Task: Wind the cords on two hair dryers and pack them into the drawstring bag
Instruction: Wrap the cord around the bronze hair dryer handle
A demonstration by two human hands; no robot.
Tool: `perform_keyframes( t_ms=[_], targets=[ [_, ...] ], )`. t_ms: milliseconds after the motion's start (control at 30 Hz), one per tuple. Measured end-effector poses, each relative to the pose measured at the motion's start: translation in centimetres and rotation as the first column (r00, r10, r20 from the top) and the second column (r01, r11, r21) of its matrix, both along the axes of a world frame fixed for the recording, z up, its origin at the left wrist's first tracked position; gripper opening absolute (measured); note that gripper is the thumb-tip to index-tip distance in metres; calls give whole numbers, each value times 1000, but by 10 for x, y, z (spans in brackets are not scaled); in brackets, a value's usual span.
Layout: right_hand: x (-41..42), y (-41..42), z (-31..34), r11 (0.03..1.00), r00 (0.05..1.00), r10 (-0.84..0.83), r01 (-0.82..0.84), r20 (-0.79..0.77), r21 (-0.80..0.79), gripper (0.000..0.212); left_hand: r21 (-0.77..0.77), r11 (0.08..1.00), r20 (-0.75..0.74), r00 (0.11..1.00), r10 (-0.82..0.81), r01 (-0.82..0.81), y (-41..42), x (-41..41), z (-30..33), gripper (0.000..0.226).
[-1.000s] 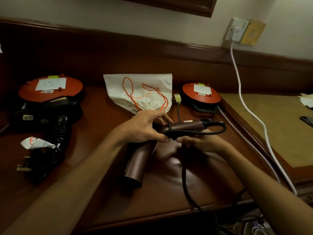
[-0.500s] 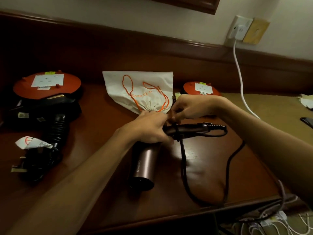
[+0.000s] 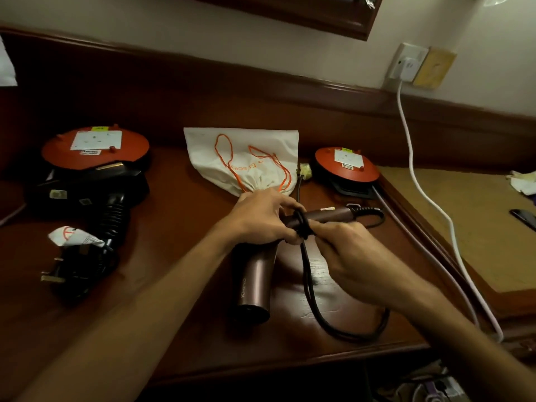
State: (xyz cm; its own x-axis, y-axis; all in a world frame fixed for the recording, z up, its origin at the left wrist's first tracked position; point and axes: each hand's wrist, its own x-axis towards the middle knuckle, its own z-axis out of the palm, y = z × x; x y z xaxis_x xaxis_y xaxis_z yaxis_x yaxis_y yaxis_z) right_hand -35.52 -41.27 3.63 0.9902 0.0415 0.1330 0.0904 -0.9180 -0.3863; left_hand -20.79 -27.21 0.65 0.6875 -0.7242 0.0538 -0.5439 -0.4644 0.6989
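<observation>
A bronze hair dryer (image 3: 255, 281) lies mid-table, barrel toward me, handle (image 3: 327, 214) pointing right. My left hand (image 3: 261, 217) grips it where handle meets body. My right hand (image 3: 348, 250) pinches its black cord (image 3: 307, 282) just below the handle, where a couple of turns wrap around it. The loose cord loops over the table to the front edge. A white drawstring bag (image 3: 246, 158) with orange cords lies behind my hands, its mouth gathered. A black hair dryer (image 3: 95, 190) with wound cord and plug (image 3: 55, 274) lies at the left.
Two orange cable reels stand at the back, one left (image 3: 95, 146) and one right (image 3: 345, 165). A white cable (image 3: 417, 181) runs from a wall socket (image 3: 407, 63) down the right side. A phone (image 3: 525, 217) lies on the tan surface far right.
My right hand has come down from above the handle to below it, carrying the cord around the handle. The left hand keeps its grip.
</observation>
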Motion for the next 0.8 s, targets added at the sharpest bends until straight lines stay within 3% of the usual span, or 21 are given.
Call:
perform_keyframes(
  t_ms=[100,200,400,500,600,667,800],
  targets=[
    [-30,9,-16,985,997,-46,35,59,167,27,-80,994,-40,997,68,-71,6,7,-1,62],
    [-44,3,-43,967,995,-95,83,40,243,22,-81,997,-72,997,7,-13,15,12,-3,53],
    [5,-35,-74,969,984,-168,176,-59,172,20,-98,995,-129,991,-42,30,19,16,-4,58],
    [36,-45,-78,958,981,-156,178,-112,226,19,-69,994,-132,987,-88,79,25,16,-5,61],
    [61,-62,-78,973,990,-79,102,-113,206,11,-33,992,-121,985,-126,123,30,15,-9,64],
    [76,-72,-72,994,974,-9,32,-224,101,19,2,988,-110,982,-150,152,31,13,-9,66],
    [106,-80,-44,989,968,142,-131,-208,64,39,149,974,55,982,-179,169,23,9,-5,68]
  ],
)
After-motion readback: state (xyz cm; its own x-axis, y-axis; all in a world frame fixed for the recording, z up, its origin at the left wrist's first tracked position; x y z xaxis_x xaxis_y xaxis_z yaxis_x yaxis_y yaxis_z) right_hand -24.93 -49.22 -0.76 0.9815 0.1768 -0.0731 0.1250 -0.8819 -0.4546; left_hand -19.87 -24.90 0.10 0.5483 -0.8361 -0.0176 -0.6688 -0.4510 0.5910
